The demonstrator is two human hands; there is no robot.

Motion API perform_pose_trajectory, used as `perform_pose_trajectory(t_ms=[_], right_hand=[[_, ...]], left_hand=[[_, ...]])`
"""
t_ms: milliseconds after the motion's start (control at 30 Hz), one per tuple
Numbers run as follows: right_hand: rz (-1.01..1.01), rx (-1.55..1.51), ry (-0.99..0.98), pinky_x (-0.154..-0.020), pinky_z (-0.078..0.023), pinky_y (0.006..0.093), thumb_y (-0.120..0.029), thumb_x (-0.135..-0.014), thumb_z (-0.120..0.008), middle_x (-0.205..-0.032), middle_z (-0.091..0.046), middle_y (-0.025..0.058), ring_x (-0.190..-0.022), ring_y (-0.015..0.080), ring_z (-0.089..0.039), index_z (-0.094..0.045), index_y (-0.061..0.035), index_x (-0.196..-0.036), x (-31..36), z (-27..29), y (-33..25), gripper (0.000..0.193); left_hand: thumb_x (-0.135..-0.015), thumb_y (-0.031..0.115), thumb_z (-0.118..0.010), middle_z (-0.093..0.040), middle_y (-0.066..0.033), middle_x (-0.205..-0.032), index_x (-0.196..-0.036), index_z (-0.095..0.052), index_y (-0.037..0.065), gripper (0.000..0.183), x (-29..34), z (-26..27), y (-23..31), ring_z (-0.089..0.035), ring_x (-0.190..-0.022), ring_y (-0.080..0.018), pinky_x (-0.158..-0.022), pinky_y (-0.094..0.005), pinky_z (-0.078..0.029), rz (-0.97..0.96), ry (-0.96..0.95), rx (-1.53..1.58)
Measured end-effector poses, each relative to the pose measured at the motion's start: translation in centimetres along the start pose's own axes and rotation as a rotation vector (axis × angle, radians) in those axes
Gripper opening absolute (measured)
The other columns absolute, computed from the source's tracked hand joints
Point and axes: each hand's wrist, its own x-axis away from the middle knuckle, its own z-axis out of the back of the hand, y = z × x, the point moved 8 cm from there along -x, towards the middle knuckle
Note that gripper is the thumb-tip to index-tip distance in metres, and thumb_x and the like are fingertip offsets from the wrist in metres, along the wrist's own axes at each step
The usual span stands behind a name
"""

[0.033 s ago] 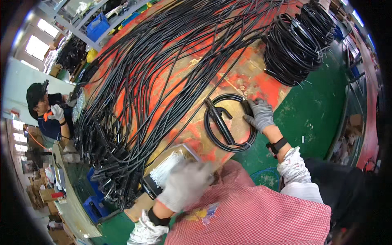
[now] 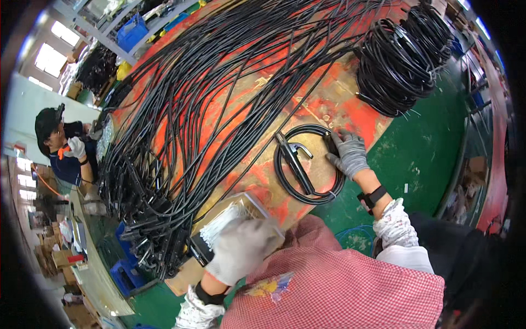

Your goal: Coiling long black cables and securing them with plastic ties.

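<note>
A coiled black cable [image 2: 281,181] lies near the table's front edge, with a white tie round its lower right side. Across the coil rests a black electrode holder [image 2: 296,167] with a curved lever. My gloved right hand [image 2: 349,154] is closed over a black end piece [image 2: 331,143] on the coil's right side. At the near edge, my gloved left hand [image 2: 241,251] is over an open box [image 2: 256,204] of white cable ties [image 2: 218,223]. Motion blurs this hand and its fingertips are hidden, so its grip does not show.
Many long black cables [image 2: 219,93] cover the table [image 2: 329,104], their holders heaped [image 2: 159,236] at the left. Bundled cable coils [image 2: 392,68] stand at the far right corner. Another person [image 2: 68,148] works at the left. Blue bins [image 2: 127,274] sit below the table.
My left hand has shifted slightly left and down over the box of ties, uncovering more of its right side. My right hand and the coil look almost unchanged.
</note>
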Motion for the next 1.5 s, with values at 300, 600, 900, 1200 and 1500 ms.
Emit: perform_pose_trajectory(t_ms=[300, 600, 900, 1200, 1500], right_hand=[[0.095, -0.170, 0.279, -0.094, -0.035, 0.0447, -0.032, -0.080, -0.056, -0.118, -0.049, 0.0212, -0.109, 0.0367, -0.046, -0.047, -0.0064, -0.127, 1.3, 0.7, -2.3, 0.054], [0.758, -0.546, 0.046, -0.085, -0.041, 0.0439, -0.023, -0.077, -0.061, -0.101, -0.057, 0.0157, -0.096, 0.0333, -0.052, -0.060, -0.0076, -0.106, 9.4, 3.0, -26.8, 0.033], [0.950, -0.417, -0.151, -0.083, -0.043, 0.0431, -0.025, -0.077, -0.060, -0.102, -0.058, 0.0180, -0.097, 0.0355, -0.053, -0.060, -0.0062, -0.107, 17.4, 0.4, -43.5, 0.035], [0.703, -0.181, 0.119, -0.097, -0.027, 0.0494, -0.040, -0.076, -0.058, -0.119, -0.054, 0.0129, -0.113, 0.0289, -0.047, -0.053, -0.0116, -0.118, 15.6, -4.8, -54.0, 0.051], [0.701, -0.818, -0.308, -0.077, -0.044, 0.0296, -0.034, -0.083, -0.062, -0.087, -0.065, 0.0091, -0.084, 0.0178, -0.057, -0.062, 0.0039, -0.099, 11.0, -4.5, -59.7, 0.041]], left_hand=[[-0.078, 0.022, -0.060, -0.064, -0.0122, -0.085, -0.099, -0.061, 0.010, 0.024, 11.5, -1.5, -6.9, -0.061, -0.073, -0.0305, -0.065, -0.0391, -0.048, 0.652, 0.135, 0.099], [-0.083, 0.027, -0.054, -0.063, -0.0108, -0.082, -0.101, -0.058, 0.012, 0.023, 21.1, -3.8, -7.0, -0.061, -0.070, -0.0311, -0.061, -0.0409, -0.049, 0.746, 0.281, 0.230], [-0.081, 0.027, -0.057, -0.065, -0.0115, -0.086, -0.101, -0.062, 0.014, 0.024, 41.6, -6.5, -7.5, -0.061, -0.075, -0.0304, -0.066, -0.0383, -0.049, 1.110, 0.505, 0.284], [-0.082, 0.032, -0.053, -0.065, -0.0118, -0.092, -0.104, -0.062, 0.014, 0.030, 53.9, -11.1, -9.2, -0.062, -0.084, -0.0299, -0.073, -0.0361, -0.049, 1.344, 0.549, 0.519], [-0.085, 0.035, -0.051, -0.064, -0.0099, -0.084, -0.106, -0.060, 0.015, 0.031, 50.5, -3.3, -15.7, -0.062, -0.073, -0.0293, -0.065, -0.0380, -0.050, 1.013, 0.627, 0.308]])
